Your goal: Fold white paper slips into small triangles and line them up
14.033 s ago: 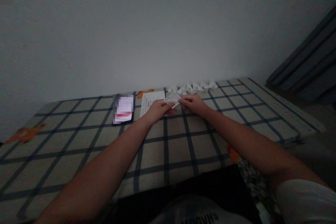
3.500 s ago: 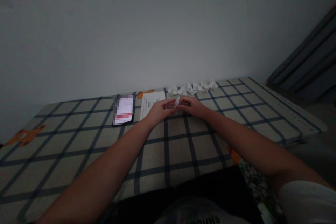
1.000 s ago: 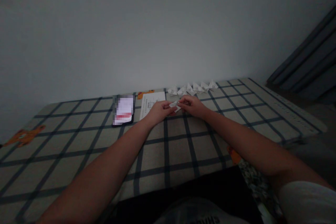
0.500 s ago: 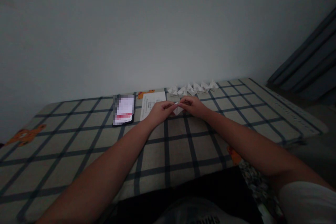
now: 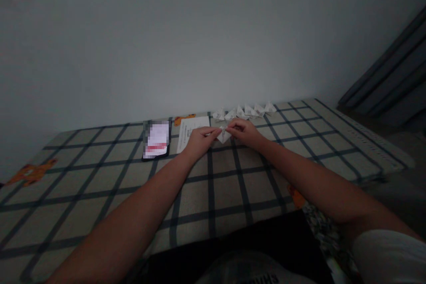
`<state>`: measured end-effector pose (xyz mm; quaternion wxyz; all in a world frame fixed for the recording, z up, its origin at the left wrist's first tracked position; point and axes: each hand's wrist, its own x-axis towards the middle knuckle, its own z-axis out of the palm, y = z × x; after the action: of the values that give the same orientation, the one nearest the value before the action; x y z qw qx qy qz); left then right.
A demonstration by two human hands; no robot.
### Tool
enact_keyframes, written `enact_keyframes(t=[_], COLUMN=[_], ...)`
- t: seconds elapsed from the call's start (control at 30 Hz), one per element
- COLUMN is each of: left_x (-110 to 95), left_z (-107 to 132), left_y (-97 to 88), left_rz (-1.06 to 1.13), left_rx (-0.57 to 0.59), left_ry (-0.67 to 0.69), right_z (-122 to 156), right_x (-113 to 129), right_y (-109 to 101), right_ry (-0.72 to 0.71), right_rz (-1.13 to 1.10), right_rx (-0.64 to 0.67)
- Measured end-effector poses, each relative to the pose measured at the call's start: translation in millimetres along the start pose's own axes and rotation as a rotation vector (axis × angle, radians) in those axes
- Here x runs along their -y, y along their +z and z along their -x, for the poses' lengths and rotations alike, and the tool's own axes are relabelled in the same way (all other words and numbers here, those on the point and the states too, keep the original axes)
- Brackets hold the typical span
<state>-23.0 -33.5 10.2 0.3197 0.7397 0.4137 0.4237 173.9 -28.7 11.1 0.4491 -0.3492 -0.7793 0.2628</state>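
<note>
"Fingers [image 5: 215, 132] first: how do they stand?"

"Narrow. Left hand [image 5: 199, 140] and right hand [image 5: 245, 132] each pinch one side of a small white folded paper [image 5: 223, 136], near the middle of the frame."

"Then go down by size. What is biggest?"

"A pale grey wall [image 5: 213, 40], across the upper part of the frame. Below it a checked cloth [image 5: 229, 193], cream with dark blue lines, fills much of the lower half."

"And at the upper right?"

"A dark ridged drape [image 5: 392, 71], slanting."

"What lies on the cloth?"

"A printed sheet [image 5: 186, 135], left of centre, one corner hidden by the left hand. Further left, near it, a device with a lit screen [image 5: 158, 140], its display blurred into squares."

"Smaller than those?"

"White folded papers [image 5: 250, 111] in a row, right of centre, near the cloth's far edge."

"Smallest?"

"That single pinched piece, its point downward; whether it touches the cloth, I cannot tell."
</note>
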Motion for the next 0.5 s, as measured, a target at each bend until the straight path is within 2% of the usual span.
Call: enact_keyframes(t=[0.3, 0.5], left_x=[8, 6], left_z=[-6, -11], left_y=[-1.5, 1.8], left_rz=[0.277, 0.521], left_rx=[-0.166, -0.224], left_ry=[-0.052, -0.093], right_z=[0, -2], right_x=[-3, -10], right_y=[-1, -1], right_ry=[0.156, 0.180], right_rz=[-0.137, -0.182], right_rx=[-0.047, -0.110])
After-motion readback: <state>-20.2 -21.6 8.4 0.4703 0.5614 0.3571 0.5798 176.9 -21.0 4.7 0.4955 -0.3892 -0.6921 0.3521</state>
